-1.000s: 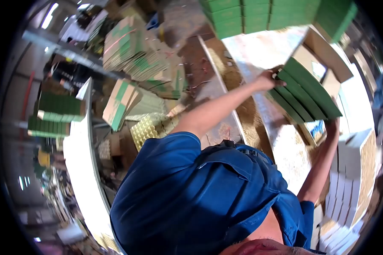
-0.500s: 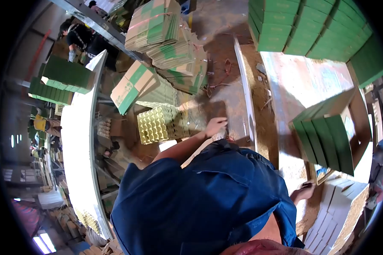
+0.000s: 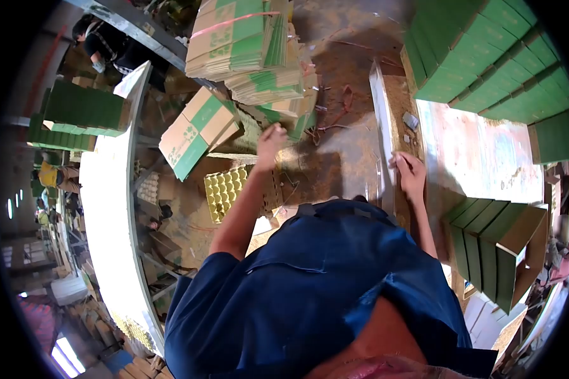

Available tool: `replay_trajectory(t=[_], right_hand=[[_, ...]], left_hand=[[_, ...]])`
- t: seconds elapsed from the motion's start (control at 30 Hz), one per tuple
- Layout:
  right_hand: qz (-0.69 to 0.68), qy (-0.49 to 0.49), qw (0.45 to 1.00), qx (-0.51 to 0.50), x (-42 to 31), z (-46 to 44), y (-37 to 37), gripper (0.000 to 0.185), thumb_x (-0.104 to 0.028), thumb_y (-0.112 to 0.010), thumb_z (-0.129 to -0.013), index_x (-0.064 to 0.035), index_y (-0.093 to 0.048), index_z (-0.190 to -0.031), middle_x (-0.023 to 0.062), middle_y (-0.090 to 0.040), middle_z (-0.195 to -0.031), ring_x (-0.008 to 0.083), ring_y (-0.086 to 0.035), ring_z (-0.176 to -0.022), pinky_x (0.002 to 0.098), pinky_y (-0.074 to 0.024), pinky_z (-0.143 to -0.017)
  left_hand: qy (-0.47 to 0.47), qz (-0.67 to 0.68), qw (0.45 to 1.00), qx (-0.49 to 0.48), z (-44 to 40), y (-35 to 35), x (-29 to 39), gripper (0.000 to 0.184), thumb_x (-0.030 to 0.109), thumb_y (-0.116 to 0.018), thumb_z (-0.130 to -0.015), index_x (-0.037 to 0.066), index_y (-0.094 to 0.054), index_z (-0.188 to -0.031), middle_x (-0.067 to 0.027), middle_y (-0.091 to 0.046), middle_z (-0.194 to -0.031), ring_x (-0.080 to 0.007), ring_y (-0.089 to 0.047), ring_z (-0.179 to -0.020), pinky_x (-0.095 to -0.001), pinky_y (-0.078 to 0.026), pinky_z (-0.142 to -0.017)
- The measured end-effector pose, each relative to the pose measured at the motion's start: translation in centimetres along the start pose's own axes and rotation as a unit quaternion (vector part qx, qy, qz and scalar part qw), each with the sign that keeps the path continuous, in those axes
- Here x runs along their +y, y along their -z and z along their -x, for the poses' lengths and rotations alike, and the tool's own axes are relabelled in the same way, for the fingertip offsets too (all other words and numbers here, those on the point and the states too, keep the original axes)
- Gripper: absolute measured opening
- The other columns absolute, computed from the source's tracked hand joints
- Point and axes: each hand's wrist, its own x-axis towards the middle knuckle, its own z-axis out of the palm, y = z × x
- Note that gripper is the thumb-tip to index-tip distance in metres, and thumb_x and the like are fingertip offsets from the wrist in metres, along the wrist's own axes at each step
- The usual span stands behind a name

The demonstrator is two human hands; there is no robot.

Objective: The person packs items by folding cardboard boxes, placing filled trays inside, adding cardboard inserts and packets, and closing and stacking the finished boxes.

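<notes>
My left hand (image 3: 270, 144) reaches forward over the front of the flat-carton stack, beside green-and-tan flattened cartons (image 3: 291, 120). Its fingers look loosely bent and are blurred, so its grip is unclear. Below that forearm sits a stack of yellow egg trays (image 3: 224, 192), partly hidden by the arm. My right hand (image 3: 412, 175) is by the raised white edge (image 3: 384, 120) of the workbench. Its fingers are curled in, and whatever they may hold is too small to make out.
Bundled cartons (image 3: 234, 38) are piled ahead, with a loose carton bundle (image 3: 196, 132) leaning at left. Stacked green boxes (image 3: 480, 57) stand at far right, open green boxes (image 3: 496, 246) nearer. A white table (image 3: 110, 208) runs along the left; a co-worker (image 3: 110, 50) bends beyond it.
My left hand has moved forward and left toward the flat cartons. My right hand has come forward from beside the open boxes to the bench edge. The view has shifted with my body.
</notes>
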Motion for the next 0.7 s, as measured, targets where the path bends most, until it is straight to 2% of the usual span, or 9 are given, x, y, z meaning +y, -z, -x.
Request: replay_trajectory(t=[0.07,0.1,0.13,0.3,0.43,0.5,0.6,0.63,0.7], right_hand=[[0.011,0.018,0.999,-0.037,-0.9,-3.7,-2.0,0.024,-0.018,-0.059,-0.096,0.0032,-0.069,-0.104,0.0041,-0.068,-0.083,0.0087,-0.061,-0.075,0.0232,-0.0478,-0.068],[0.014,0.014,0.999,-0.039,-1.6,-5.3,-3.0,0.024,-0.018,-0.059,-0.096,0.0032,-0.069,-0.104,0.0041,-0.068,-0.083,0.0087,-0.061,-0.075,0.0232,-0.0478,-0.068],[0.000,-0.002,0.998,-0.056,-2.5,-6.9,-4.3,0.025,-0.018,-0.059,-0.096,0.0031,-0.069,-0.106,0.0042,-0.068,-0.084,0.0089,-0.061,-0.075,0.0234,-0.0480,-0.068],[-0.103,-0.048,0.979,-0.168,-3.1,-15.0,-11.7,0.031,-0.021,-0.061,-0.094,0.0005,-0.068,-0.115,0.0043,-0.070,-0.089,0.0116,-0.062,-0.077,0.0246,-0.0487,-0.071],[-0.115,-0.090,0.954,-0.262,-2.7,-22.5,-17.3,0.043,-0.025,-0.065,-0.092,-0.0018,-0.062,-0.128,0.0080,-0.069,-0.107,0.0124,-0.063,-0.085,0.0260,-0.0498,-0.077],[-0.129,-0.135,0.933,-0.307,-5.2,-25.2,-19.7,0.053,-0.023,-0.060,-0.096,-0.0007,-0.046,-0.141,0.0126,-0.060,-0.128,0.0166,-0.061,-0.106,0.0305,-0.0505,-0.089],[-0.111,-0.138,0.929,-0.325,-5.3,-29.7,-23.5,0.061,-0.026,-0.064,-0.093,-0.0017,-0.042,-0.144,0.0142,-0.051,-0.140,0.0191,-0.056,-0.117,0.0317,-0.0473,-0.097],[-0.112,-0.140,0.926,-0.333,-5.2,-30.6,-24.6,0.061,-0.026,-0.064,-0.093,-0.0017,-0.042,-0.144,0.0142,-0.051,-0.140,0.0191,-0.056,-0.117,0.0317,-0.0473,-0.097],[-0.128,-0.194,0.937,-0.262,-4.8,-32.4,-27.3,0.078,-0.034,-0.075,-0.081,0.0054,-0.043,-0.141,0.0153,-0.056,-0.132,0.0192,-0.060,-0.104,0.0329,-0.0447,-0.094]], left_hand=[[-0.026,-0.280,0.932,0.230,-1.4,-3.0,4.6,0.039,0.022,-0.060,-0.096,0.003,-0.055,-0.130,-0.0113,-0.067,-0.108,-0.0179,-0.065,-0.094,-0.0296,-0.054,-0.076],[-0.051,-0.282,0.929,0.235,-2.7,-1.3,6.1,0.043,0.028,-0.058,-0.097,0.002,-0.055,-0.132,-0.0116,-0.066,-0.110,-0.0194,-0.064,-0.097,-0.0319,-0.054,-0.082],[-0.054,-0.321,0.896,0.301,-3.1,-2.7,8.7,0.045,0.030,-0.057,-0.097,0.002,-0.054,-0.133,-0.0125,-0.065,-0.114,-0.0210,-0.064,-0.100,-0.0345,-0.052,-0.088],[-0.264,-0.350,0.827,0.354,-8.5,1.3,18.9,0.045,0.033,-0.059,-0.096,0.002,-0.058,-0.129,-0.0099,-0.065,-0.119,-0.0206,-0.061,-0.107,-0.0342,-0.048,-0.087],[-0.202,-0.317,0.851,0.366,-13.4,4.0,25.2,0.049,0.041,-0.059,-0.096,0.003,-0.060,-0.126,-0.0067,-0.066,-0.113,-0.0163,-0.061,-0.100,-0.0333,-0.047,-0.085],[-0.168,-0.299,0.843,0.416,-15.1,3.6,27.6,0.052,0.048,-0.057,-0.096,0.002,-0.064,-0.120,-0.0072,-0.066,-0.100,-0.0153,-0.062,-0.088,-0.0294,-0.048,-0.075],[-0.196,-0.472,0.715,0.477,-17.1,3.1,30.8,0.054,0.051,-0.056,-0.095,0.000,-0.070,-0.106,-0.0061,-0.065,-0.081,-0.0152,-0.060,-0.075,-0.0292,-0.047,-0.069],[-0.216,-0.490,0.683,0.498,-17.6,3.1,31.7,0.051,0.048,-0.058,-0.094,0.000,-0.071,-0.103,-0.0048,-0.064,-0.079,-0.0153,-0.060,-0.074,-0.0299,-0.048,-0.070],[-0.203,-0.456,0.736,0.458,-18.6,2.8,32.8,0.048,0.046,-0.059,-0.094,0.002,-0.071,-0.106,-0.0056,-0.066,-0.088,-0.0153,-0.060,-0.079,-0.0293,-0.048,-0.072]])
